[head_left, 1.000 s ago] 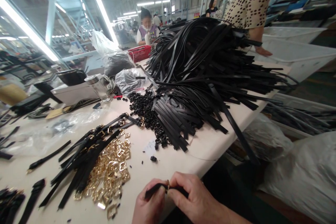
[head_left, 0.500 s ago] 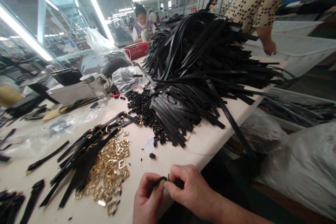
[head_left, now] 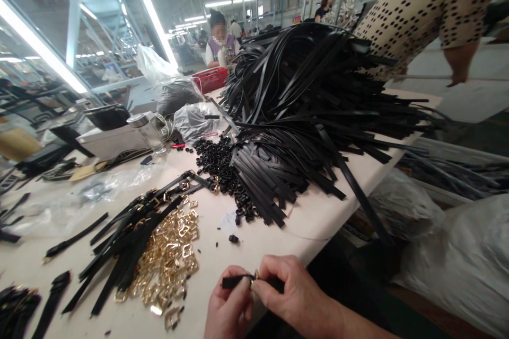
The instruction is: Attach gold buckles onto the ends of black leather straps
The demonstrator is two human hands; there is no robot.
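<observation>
Near the table's front edge, my left hand (head_left: pixel 230 302) pinches a short black strap (head_left: pixel 234 280), its cut end showing above the fingers. My right hand (head_left: pixel 290 291) is closed on the same strap from the other side. Between the fingertips of both hands sits a small gold buckle (head_left: pixel 255 274), mostly hidden by the fingers. Left of my hands lies a heap of gold buckles (head_left: pixel 170 254), partly under a bundle of black straps with buckles (head_left: pixel 135 228). Beyond my hands a single black strap loop (head_left: pixel 234 239) rests on the table.
A big pile of long black straps (head_left: pixel 294 85) covers the table's far right. Beside it lie many small black loops (head_left: pixel 218 164). A glass jar (head_left: pixel 148 132), plastic bags (head_left: pixel 194 119) and a red basket (head_left: pixel 210 79) stand farther back. A person in a dotted top (head_left: pixel 433 5) stands at right.
The strap's end now lies straighter across my left fingers. Both hands stay together at the buckle. The person in the dotted top has moved to the right.
</observation>
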